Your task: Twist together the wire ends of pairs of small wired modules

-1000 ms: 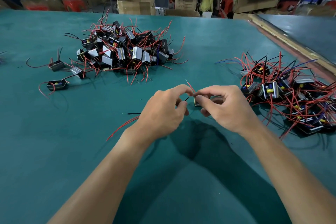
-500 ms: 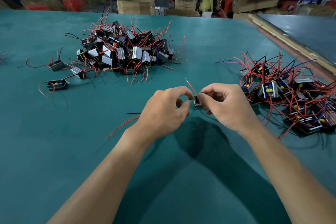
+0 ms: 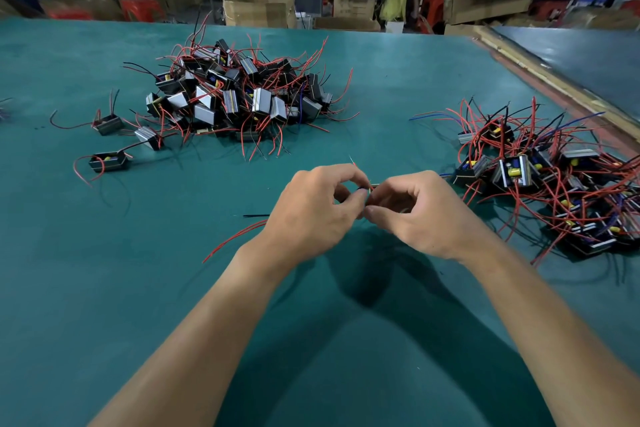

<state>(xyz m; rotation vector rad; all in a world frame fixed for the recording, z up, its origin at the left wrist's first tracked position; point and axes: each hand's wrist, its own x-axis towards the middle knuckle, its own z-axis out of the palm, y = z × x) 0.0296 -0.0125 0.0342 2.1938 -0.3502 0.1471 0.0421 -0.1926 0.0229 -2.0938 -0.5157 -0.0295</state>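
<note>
Pinching thin red wire (image 3: pixel 356 165) (curved): left hand (image 3: pixel 311 208), right hand (image 3: pixel 424 213); teal table (image 3: pixel 104 288).

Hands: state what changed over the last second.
The left hand and right hand keep pinching the wire ends. Their pinch tightened and dipped slightly toward the person, hiding the small module visible between them earlier. Nothing was let go. The left pile, right pile and trailing red wire stayed put.
</note>
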